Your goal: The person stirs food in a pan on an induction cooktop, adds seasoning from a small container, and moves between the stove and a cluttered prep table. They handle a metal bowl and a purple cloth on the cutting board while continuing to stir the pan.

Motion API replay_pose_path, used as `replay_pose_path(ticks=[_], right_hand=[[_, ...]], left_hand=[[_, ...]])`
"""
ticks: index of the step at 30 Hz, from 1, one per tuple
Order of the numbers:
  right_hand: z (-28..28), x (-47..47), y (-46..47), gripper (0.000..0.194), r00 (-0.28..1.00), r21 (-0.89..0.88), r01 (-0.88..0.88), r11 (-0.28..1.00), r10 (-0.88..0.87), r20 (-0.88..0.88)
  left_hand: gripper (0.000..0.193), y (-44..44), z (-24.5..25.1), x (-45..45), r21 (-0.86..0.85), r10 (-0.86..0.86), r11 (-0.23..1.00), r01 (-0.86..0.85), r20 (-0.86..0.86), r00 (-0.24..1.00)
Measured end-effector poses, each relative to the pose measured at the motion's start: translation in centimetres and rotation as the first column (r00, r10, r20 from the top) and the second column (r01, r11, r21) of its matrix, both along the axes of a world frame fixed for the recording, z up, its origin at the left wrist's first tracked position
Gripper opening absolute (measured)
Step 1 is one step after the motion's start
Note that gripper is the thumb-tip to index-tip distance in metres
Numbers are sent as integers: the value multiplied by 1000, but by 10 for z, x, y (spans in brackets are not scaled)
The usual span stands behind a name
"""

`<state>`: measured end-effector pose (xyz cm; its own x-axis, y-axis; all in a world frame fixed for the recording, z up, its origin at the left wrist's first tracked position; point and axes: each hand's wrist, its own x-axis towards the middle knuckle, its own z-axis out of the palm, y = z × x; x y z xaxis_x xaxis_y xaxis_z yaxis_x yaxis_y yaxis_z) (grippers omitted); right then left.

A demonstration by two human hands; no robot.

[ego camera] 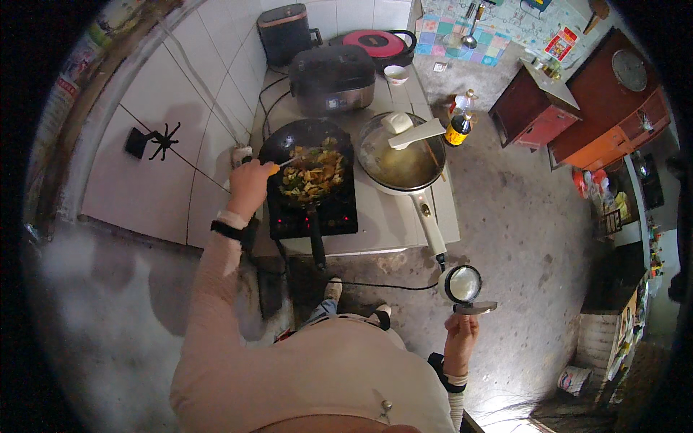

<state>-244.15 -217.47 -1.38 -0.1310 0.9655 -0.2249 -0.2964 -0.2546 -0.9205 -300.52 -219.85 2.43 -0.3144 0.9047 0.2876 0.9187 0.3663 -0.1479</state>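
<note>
My left hand (250, 187) grips the orange handle of a cooking turner (287, 162), whose far end is in a black wok (308, 130). Chopped, browned food with green pieces (319, 172) fills the wok's bottom. Beneath the wok is a black induction cooker (344, 219) with red lights lit. Low on the right, my right hand (462, 338) holds a pale jug or kettle (446, 284) with a dark rim. Its lid (479, 308) stands raised, and the mouth shows a whitish inside; what it contains is unclear.
A long-handled electric pan (430, 224) holds cloudy liquid, with a white flat utensil (417, 133) across it. Behind stand a rice cooker (333, 76), a pink-topped electric griddle (373, 43) and a bowl (396, 74). Bottles (459, 130) are beyond the counter; a cord (390, 285) hangs in front.
</note>
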Motion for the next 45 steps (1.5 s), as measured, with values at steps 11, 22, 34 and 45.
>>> replay_pose_path(ticks=[11,22,34,45], right_hand=[[-5,-5,10,34,1000,-5,-26,1000,26,-9],[1,-4,6,31,999,23,-12,1000,13,-39],[-8,2,-4,30,998,-26,44,999,-45,-35],[6,-10,-7,32,1000,22,12,1000,-12,4]], left_hand=[[28,-96,111,33,-26,45,999,-43,117,992],[25,-45,34,13,-121,172,980,-160,98,980],[35,-39,50,-63,-505,562,743,-439,117,818],[24,-36,-44,-30,-77,147,989,-125,490,860]])
